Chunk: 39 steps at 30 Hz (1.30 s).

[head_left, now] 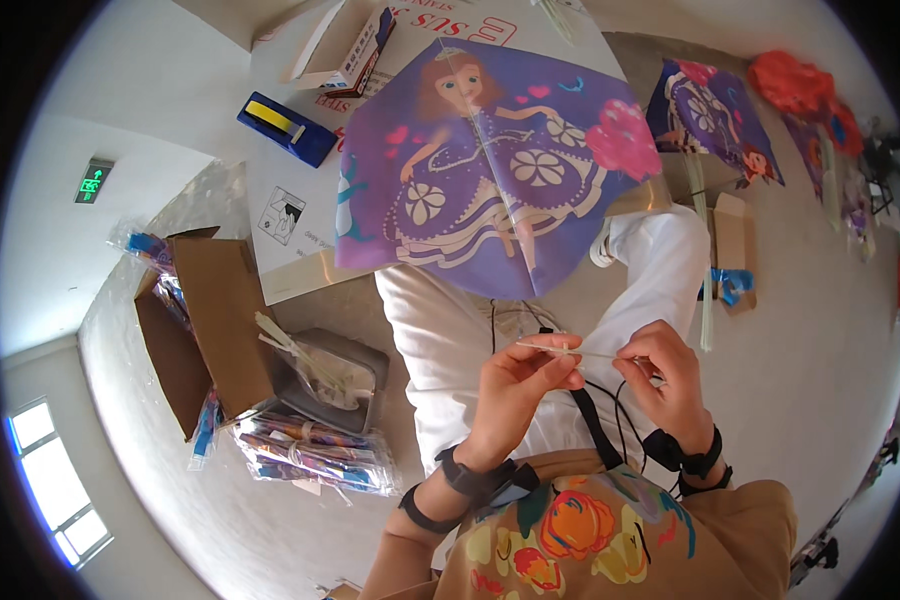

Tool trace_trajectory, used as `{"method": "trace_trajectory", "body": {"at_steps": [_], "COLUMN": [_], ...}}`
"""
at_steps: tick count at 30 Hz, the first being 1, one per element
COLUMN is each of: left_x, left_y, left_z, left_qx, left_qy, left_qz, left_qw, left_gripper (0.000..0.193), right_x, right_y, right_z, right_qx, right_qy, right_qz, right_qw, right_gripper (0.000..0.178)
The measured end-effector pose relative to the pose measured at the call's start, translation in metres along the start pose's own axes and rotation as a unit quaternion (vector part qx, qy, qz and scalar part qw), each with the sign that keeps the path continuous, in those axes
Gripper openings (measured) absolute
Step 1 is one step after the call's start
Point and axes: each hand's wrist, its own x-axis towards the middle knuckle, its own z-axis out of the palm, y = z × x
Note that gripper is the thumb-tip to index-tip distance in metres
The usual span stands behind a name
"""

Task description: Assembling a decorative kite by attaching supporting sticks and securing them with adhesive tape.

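Above my lap I hold a thin pale rod (595,353) sideways between my two hands. The fingertips of my left hand (518,392) pinch it near one end, where a small white piece shows at the fingers. At the other end, my right hand (667,378) is closed round the rod with thumb and fingers together. Beyond my knees a purple kite sheet (490,130) printed with a doll-like figure in a gown lies flat, a crease down its middle. Its near tip hangs over the board (300,262) under it.
On the board sit a blue tape dispenser (286,130) and an open white box (345,50). At left stand a cardboard carton (225,320), a grey bin with pale rods (320,375) and bagged kites (315,455). Another kite (710,125) and a small carton (735,250) are at right.
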Motion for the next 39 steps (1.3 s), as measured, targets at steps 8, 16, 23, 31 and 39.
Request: {"method": "trace_trajectory", "body": {"at_steps": [8,16,23,31,39], "left_x": [0.008,0.01,0.012,0.011,0.075], "left_y": [-0.005,-0.011,-0.012,-0.007,0.031], "left_z": [-0.003,-0.004,-0.001,0.0,-0.06], "left_qx": [-0.075,-0.042,-0.042,0.02,0.399], "left_qy": [-0.037,-0.046,-0.044,-0.008,0.163], "left_qz": [-0.084,-0.056,-0.001,0.054,0.254], "left_qw": [0.993,0.996,0.998,0.998,0.866], "left_gripper": [0.02,0.014,0.011,0.008,0.009], "right_x": [-0.014,-0.015,-0.015,-0.01,-0.002], "right_y": [-0.002,0.0,-0.001,-0.009,-0.004], "right_z": [0.003,0.006,0.011,0.014,0.022], "right_qx": [0.022,0.031,0.078,0.148,0.088], "right_qy": [0.024,0.031,0.025,0.017,0.06], "right_qz": [0.036,0.049,0.087,0.189,0.158], "right_qw": [0.999,0.998,0.993,0.971,0.982], "right_gripper": [0.015,0.015,0.012,0.009,0.009]}}
